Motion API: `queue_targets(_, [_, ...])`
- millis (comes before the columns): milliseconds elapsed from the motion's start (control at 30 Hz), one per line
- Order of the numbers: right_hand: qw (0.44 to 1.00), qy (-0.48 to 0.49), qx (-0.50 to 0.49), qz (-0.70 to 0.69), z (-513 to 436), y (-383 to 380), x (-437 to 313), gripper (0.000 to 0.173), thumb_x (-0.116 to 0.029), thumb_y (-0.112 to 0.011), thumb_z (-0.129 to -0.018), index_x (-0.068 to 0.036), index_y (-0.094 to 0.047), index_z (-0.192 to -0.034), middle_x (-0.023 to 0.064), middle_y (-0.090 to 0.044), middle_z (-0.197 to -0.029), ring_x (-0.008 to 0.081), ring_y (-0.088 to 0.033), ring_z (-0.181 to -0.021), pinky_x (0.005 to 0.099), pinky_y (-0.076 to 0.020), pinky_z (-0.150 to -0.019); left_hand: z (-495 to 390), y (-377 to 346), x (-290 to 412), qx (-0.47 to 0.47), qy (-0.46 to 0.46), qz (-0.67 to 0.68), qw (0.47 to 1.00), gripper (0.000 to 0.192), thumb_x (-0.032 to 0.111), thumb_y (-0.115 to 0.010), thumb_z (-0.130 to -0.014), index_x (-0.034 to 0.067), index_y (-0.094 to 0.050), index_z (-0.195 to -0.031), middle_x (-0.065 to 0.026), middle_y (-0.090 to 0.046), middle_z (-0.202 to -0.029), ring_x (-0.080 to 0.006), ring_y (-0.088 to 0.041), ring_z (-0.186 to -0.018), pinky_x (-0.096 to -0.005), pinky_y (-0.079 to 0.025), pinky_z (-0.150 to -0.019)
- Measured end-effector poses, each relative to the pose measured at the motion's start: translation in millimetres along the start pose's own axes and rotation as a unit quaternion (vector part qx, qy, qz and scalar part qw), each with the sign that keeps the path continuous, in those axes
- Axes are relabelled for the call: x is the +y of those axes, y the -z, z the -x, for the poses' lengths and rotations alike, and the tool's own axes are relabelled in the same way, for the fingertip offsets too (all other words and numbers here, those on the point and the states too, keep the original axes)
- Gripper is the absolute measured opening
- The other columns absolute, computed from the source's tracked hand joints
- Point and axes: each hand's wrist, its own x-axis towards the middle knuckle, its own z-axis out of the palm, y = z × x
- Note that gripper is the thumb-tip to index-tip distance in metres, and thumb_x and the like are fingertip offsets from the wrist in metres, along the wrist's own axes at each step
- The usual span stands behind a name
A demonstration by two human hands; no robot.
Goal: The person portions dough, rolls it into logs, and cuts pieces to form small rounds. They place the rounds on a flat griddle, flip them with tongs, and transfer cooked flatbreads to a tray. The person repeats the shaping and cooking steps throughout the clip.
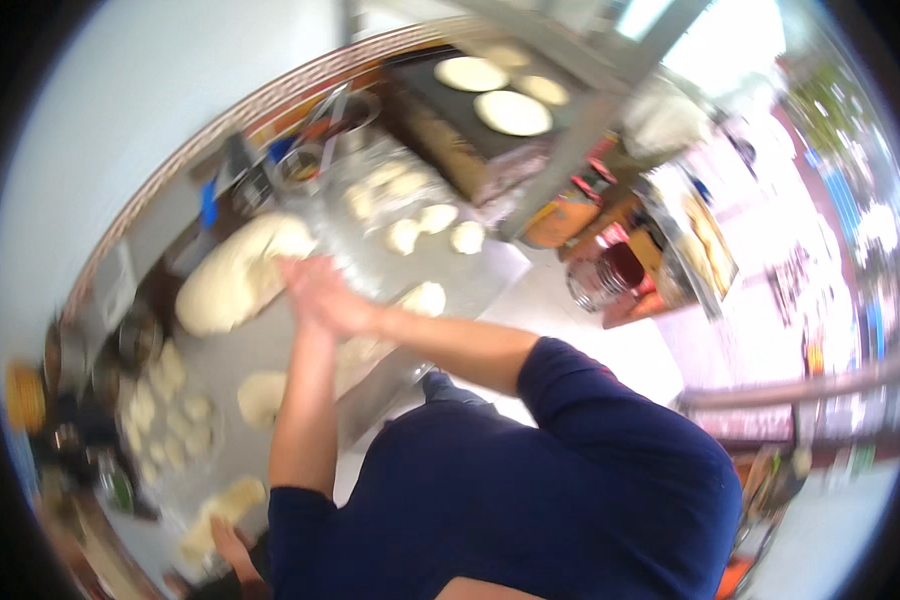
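My left hand [302,296] and my right hand [349,306] are pressed together over the metal worktable [225,382]. Motion blur hides whether anything lies between the palms. Just beyond the fingertips is a large folded mass of dough [229,281]; whether they touch it is unclear. A smaller dough piece [424,298] shows past my right forearm, which covers part of it. Beside my left forearm lies a rounded piece of dough [259,397], partly hidden by the arm. Farther up the table sit loose dough balls [403,236].
Flatbreads [513,113] lie on a dark griddle [450,97] at the back. Many dough portions [169,420] cover the table's left side. At lower left, another person's hand [229,541] touches a long dough piece [229,506]. A metal post [570,157] stands beside the griddle.
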Motion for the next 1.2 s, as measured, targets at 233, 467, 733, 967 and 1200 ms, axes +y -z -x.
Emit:
queue_targets(233, [0.796,-0.062,0.020,-0.602,23,-35,-14,0.018,-0.015,-0.049,-0.112,-0.007,-0.062,-0.122,0.0080,-0.064,-0.124,0.0187,-0.065,-0.118,0.0303,-0.0511,-0.108,28,-28,45,0.056,0.052,-0.012,0.997,0.047,0.048,-0.056,-0.112,0.002,-0.063,-0.124,-0.0138,-0.071,-0.128,-0.0259,-0.067,-0.121,-0.0477,-0.048,-0.116])
queue_targets(467, [0.964,0.187,0.177,-0.074,60,-54,5,0.028,0.003,-0.053,-0.102,0.002,-0.061,-0.129,0.0166,-0.064,-0.134,0.0320,-0.066,-0.115,0.0399,-0.0547,-0.103,40,-48,58,0.062,0.142,-0.032,0.987,0.039,0.041,-0.064,-0.110,0.020,-0.045,-0.083,0.0048,-0.043,-0.074,-0.0165,-0.051,-0.074,-0.0400,-0.051,-0.083])
queue_targets(733, [0.774,0.484,0.108,0.394,61,-34,55,0.044,-0.012,-0.059,-0.093,0.004,-0.063,-0.133,0.0245,-0.069,-0.131,0.0387,-0.072,-0.108,0.0478,-0.0574,-0.093,77,-16,54,0.240,0.134,-0.094,0.957,0.045,0.053,-0.048,-0.115,0.010,-0.062,-0.114,-0.0060,-0.066,-0.105,-0.0243,-0.067,-0.098,-0.0444,-0.055,-0.093])
queue_targets(967, [0.795,0.293,-0.045,0.529,26,-25,60,0.020,-0.021,-0.070,-0.086,-0.005,-0.067,-0.098,0.0116,-0.075,-0.103,0.0365,-0.075,-0.093,0.0492,-0.0578,-0.080,82,-33,41,0.280,0.140,-0.424,0.850,0.065,0.056,-0.041,-0.116,-0.003,-0.059,-0.137,-0.0196,-0.066,-0.143,-0.0289,-0.067,-0.124,-0.0420,-0.054,-0.101])
queue_targets(1200, [0.848,0.164,-0.061,0.500,56,107,139,0.065,-0.047,-0.081,-0.085,-0.014,-0.066,-0.139,0.0163,-0.065,-0.144,0.0394,-0.060,-0.137,0.0560,-0.0463,-0.115,134,17,7,-0.092,-0.138,-0.855,0.491,0.067,0.037,-0.077,-0.097,0.000,-0.056,-0.149,-0.0254,-0.058,-0.154,-0.0381,-0.055,-0.143,-0.0497,-0.046,-0.116])
